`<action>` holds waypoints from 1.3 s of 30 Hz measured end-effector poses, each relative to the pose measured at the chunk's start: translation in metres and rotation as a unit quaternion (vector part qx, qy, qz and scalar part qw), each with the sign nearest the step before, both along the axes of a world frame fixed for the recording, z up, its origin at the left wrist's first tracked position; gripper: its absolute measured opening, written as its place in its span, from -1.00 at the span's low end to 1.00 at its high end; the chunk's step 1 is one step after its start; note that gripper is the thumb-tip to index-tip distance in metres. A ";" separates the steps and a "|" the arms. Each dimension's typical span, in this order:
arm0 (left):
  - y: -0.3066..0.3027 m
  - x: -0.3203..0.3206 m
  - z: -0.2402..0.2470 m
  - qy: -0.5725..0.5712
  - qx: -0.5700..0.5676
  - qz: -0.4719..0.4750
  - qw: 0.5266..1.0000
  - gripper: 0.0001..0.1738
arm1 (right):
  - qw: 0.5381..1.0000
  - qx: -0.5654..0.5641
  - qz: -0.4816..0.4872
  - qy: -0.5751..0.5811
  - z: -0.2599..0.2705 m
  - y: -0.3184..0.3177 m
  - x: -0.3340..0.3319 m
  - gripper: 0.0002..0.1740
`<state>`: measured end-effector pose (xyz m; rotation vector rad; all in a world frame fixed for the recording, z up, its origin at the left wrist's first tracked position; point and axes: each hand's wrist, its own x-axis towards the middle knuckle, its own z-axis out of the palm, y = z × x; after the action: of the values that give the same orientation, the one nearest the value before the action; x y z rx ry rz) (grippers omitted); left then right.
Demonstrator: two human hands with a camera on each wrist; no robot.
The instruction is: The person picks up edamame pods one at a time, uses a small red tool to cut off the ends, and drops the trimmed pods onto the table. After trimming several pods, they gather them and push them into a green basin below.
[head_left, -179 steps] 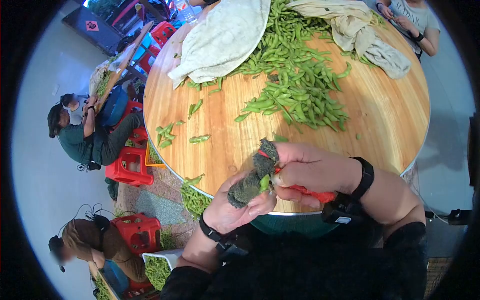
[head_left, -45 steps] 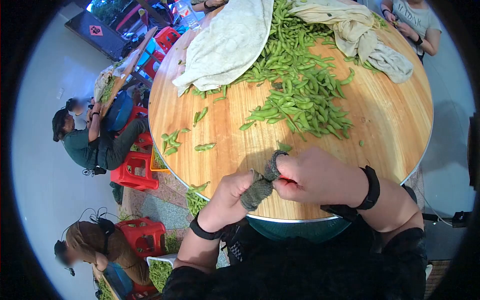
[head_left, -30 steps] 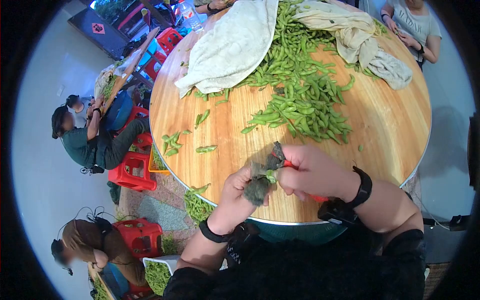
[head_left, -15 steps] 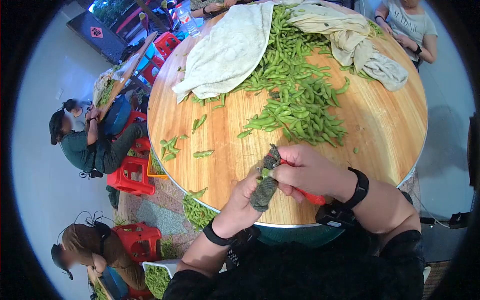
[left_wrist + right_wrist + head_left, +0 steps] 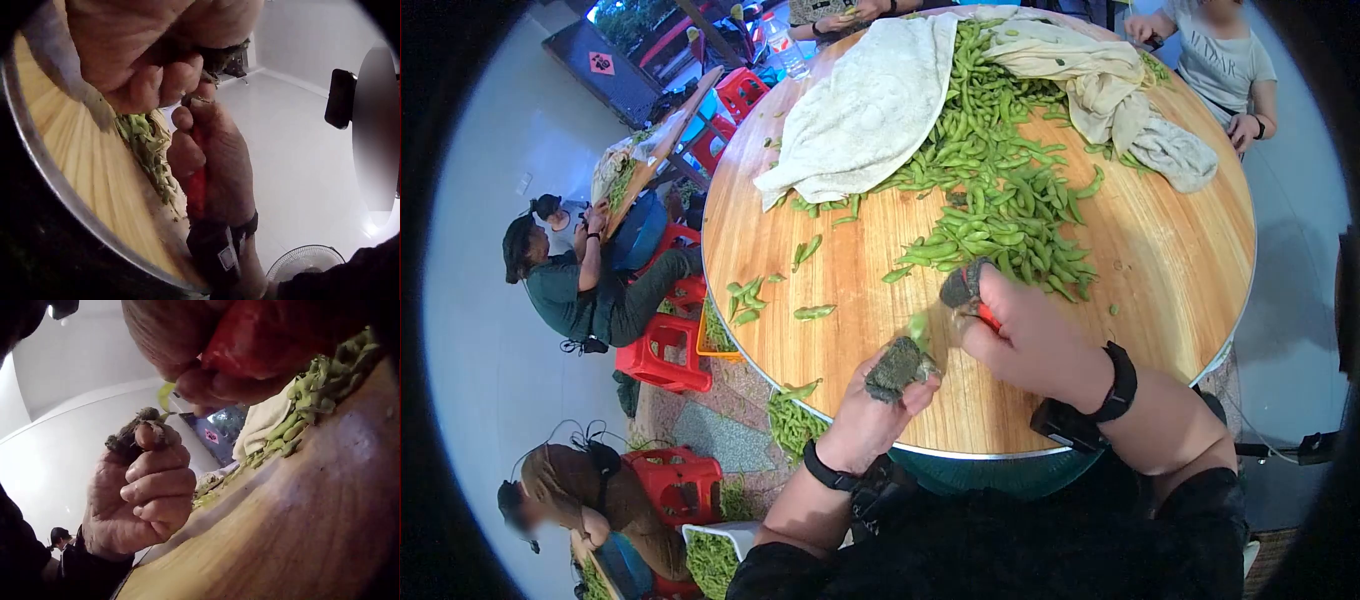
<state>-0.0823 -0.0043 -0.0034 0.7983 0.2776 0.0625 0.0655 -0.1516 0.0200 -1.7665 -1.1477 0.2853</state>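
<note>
In the head view my left hand (image 5: 870, 415) is raised over the table's near edge, a grey-green knit wrap (image 5: 897, 368) at its thumb. A blurred green pod (image 5: 917, 325) stands above its fingertips; in the right wrist view the pod's (image 5: 165, 397) lower end meets the curled left fingers, though the pinch itself is hidden. My right hand (image 5: 1035, 335), up and to the right, has curled fingers round a red-handled thing (image 5: 989, 318). A dark wrap (image 5: 962, 284) covers a finger of it. The tip of the red-handled thing is unclear.
A pile of green pods (image 5: 1000, 225) lies beyond my hands, between a white towel (image 5: 865, 105) and crumpled cloths (image 5: 1105, 80). A few loose pods (image 5: 813, 312) lie at left on the round table (image 5: 1170, 270). People sit across and at left, near red stools (image 5: 665, 352).
Both hands were together at the pod and wraps; now my right hand has moved up and right, away from my left. The left has shifted slightly left, and the pod stands above it.
</note>
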 end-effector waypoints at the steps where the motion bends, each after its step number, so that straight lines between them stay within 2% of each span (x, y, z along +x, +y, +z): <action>1: 0.001 0.000 0.001 -0.002 0.000 0.002 1.000 -0.81 | 1.000 0.027 -0.005 -0.007 0.002 0.000 -0.003 -0.78; 3: 0.003 -0.001 0.003 0.024 -0.026 0.007 0.999 -0.82 | 0.998 0.054 -0.006 -0.014 0.008 0.000 -0.011 -0.76; 5: 0.005 -0.002 0.000 0.026 -0.034 -0.004 0.999 -0.82 | 0.983 -0.032 0.024 -0.181 0.014 -0.002 -0.016 -0.82; 7: 0.003 -0.002 0.002 0.030 -0.042 -0.019 0.998 -0.82 | 0.988 -0.032 0.042 -0.146 0.009 0.000 -0.014 -0.83; 9: -0.002 -0.002 0.011 0.053 0.045 -0.030 0.997 -0.84 | 0.991 -0.032 0.059 -0.113 0.007 0.001 -0.010 -0.83; 10: -0.003 0.000 0.008 0.052 0.044 -0.031 0.997 -0.84 | 0.994 -0.028 0.090 -0.061 0.006 0.000 -0.007 -0.82; 11: -0.004 0.002 0.003 -0.015 0.265 -0.008 0.964 -0.86 | 0.992 -0.025 0.120 -0.009 0.006 0.000 -0.006 -0.81; 12: -0.005 0.003 0.000 -0.081 0.471 0.015 0.879 -0.87 | 0.992 -0.026 0.120 -0.009 0.006 0.000 -0.006 -0.81; 15: -0.004 0.002 0.004 -0.075 0.513 -0.009 0.855 -0.89 | 0.992 0.023 0.117 -0.041 0.006 0.001 -0.005 -0.78; 18: 0.000 0.002 -0.003 -0.084 0.503 0.011 0.860 -0.89 | 0.990 -0.015 0.136 0.019 0.015 -0.002 -0.005 -0.79; 20: -0.002 0.001 0.004 -0.048 0.489 0.011 0.871 -0.89 | 0.971 -0.021 0.146 0.187 0.020 -0.001 -0.006 -0.79; 21: -0.002 0.000 0.007 -0.011 0.476 0.011 0.879 -0.88 | 0.971 -0.022 0.147 0.185 0.019 0.000 -0.006 -0.79; 23: -0.003 -0.007 0.006 -0.016 0.470 0.021 0.882 -0.88 | 0.975 -0.018 0.083 0.207 0.014 0.002 -0.007 -0.79; 24: -0.004 -0.009 0.005 -0.020 0.465 0.028 0.885 -0.88 | 0.975 -0.018 0.083 0.204 0.011 0.003 -0.006 -0.79; 25: -0.005 -0.010 0.006 -0.022 0.465 0.029 0.885 -0.88 | 0.995 0.003 0.041 0.089 0.007 0.003 -0.006 -0.79; 26: -0.008 -0.011 0.007 -0.063 0.502 0.026 0.862 -0.89 | 0.999 0.024 -0.002 -0.025 0.005 0.003 -0.008 -0.79; 27: -0.010 -0.012 0.007 -0.103 0.536 0.023 0.838 -0.88 | 0.999 0.022 -0.001 -0.024 0.005 0.003 -0.010 -0.79; 28: -0.009 -0.011 0.005 -0.101 0.534 0.024 0.839 -0.88 | 0.998 0.002 0.003 -0.063 0.007 0.002 -0.013 -0.78; 30: -0.006 -0.002 0.004 -0.099 0.658 0.040 0.746 -0.84 | 0.995 -0.019 0.009 -0.102 0.007 0.002 -0.017 -0.78; 33: -0.001 0.000 0.008 -0.098 0.651 0.001 0.752 -0.81 | 0.987 0.006 0.063 -0.151 0.010 -0.002 -0.015 -0.78; 35: 0.005 0.001 0.011 -0.102 0.640 -0.025 0.761 -0.82 | 0.982 -0.050 0.143 -0.112 0.018 -0.004 -0.013 -0.79; 36: 0.008 0.000 0.015 -0.127 0.654 -0.040 0.745 -0.82 | 0.982 -0.050 0.143 -0.113 0.017 -0.003 -0.012 -0.79; 38: 0.009 -0.002 0.022 -0.154 0.666 -0.057 0.728 -0.83 | 0.969 0.012 0.242 -0.044 0.011 0.000 -0.009 -0.80; 39: 0.006 -0.004 0.025 -0.169 0.601 -0.070 0.778 -0.84 | 0.970 0.010 0.240 -0.046 0.013 -0.002 -0.009 -0.80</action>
<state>-0.0861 0.0020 0.0218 2.0621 -0.2290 0.2566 0.0564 -0.1533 0.0330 -1.4755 -1.6354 0.4814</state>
